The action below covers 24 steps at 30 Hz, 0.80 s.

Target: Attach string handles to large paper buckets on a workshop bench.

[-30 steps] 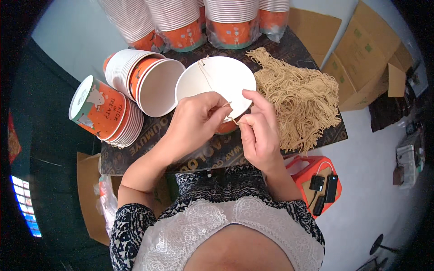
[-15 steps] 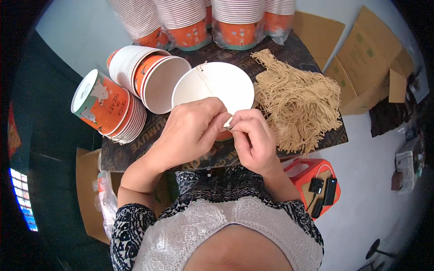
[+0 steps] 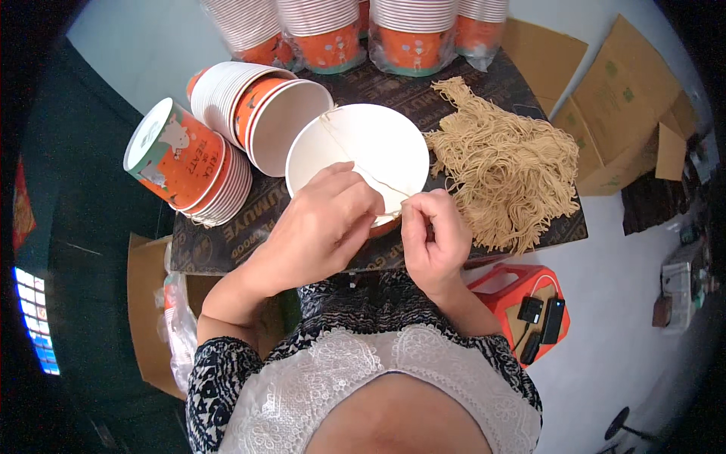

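Note:
In front of me on the dark board table (image 3: pixel 227 253) stands a white-lined paper bucket (image 3: pixel 370 140) with an orange outside, its mouth facing up. A thin tan string (image 3: pixel 367 174) is fastened at its far rim and crosses the opening toward the near rim. My right hand (image 3: pixel 435 238) pinches the string between thumb and bent forefinger, just beside the near right rim. My left hand (image 3: pixel 321 223) is closed at the near rim, where a short bit of string runs between the two hands; its fingertips are partly hidden.
A heap of tan strings (image 3: pixel 514 166) lies right of the bucket. Nested orange buckets (image 3: pixel 189 163) lie on the left, another nested stack (image 3: pixel 291 125) behind them. Plastic-wrapped bucket stacks (image 3: pixel 412 45) line the back. Cardboard boxes (image 3: pixel 612 106) and a red stool (image 3: pixel 491 291) stand at the right.
My right hand has moved slightly right, away from my left hand, drawing the string straighter across the bucket. Both hands previously met at the near rim. The view has shifted slightly.

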Tool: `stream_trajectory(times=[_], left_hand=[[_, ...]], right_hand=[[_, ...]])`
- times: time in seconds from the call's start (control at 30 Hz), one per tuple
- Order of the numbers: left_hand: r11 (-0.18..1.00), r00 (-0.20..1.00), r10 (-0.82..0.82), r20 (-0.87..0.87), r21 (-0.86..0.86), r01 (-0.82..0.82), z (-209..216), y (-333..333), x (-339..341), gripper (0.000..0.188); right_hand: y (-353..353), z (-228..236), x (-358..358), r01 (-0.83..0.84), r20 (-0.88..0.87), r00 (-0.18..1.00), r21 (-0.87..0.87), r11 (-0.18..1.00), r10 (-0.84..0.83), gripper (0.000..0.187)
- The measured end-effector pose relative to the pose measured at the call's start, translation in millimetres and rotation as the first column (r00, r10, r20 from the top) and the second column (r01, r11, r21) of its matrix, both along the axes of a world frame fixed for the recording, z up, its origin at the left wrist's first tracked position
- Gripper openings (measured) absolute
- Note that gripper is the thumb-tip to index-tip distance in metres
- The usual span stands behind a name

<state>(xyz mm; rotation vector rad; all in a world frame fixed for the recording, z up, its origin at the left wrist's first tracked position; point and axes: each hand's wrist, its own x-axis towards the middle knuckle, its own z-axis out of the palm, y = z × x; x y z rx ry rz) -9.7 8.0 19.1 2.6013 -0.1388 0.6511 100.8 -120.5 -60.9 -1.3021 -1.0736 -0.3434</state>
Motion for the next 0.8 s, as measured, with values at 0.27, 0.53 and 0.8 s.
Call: stream_trajectory(times=[0.27, 0.53, 0.8], left_hand=[[0.994, 0.984, -0.05, 0.168, 0.107, 0.032, -14, -7, 7, 0.022], [0.999, 0.973, -0.006, 0.229, 0.036, -0.003, -20, -6, 9, 0.027], [0.997, 0.981, 0.031, 0.19, 0.061, -0.043, -20, -6, 5, 0.024]], right_hand=[[-6, 0, -4, -0.166, -0.33, 0.935, -0.08, 0.983, 0.131, 0.007], [-10, 1, -1, -0.257, -0.408, 0.888, -0.054, 0.965, 0.214, 0.003], [-7, 2, -1, -0.311, -0.429, 0.858, 0.003, 0.95, 0.282, 0.003]])
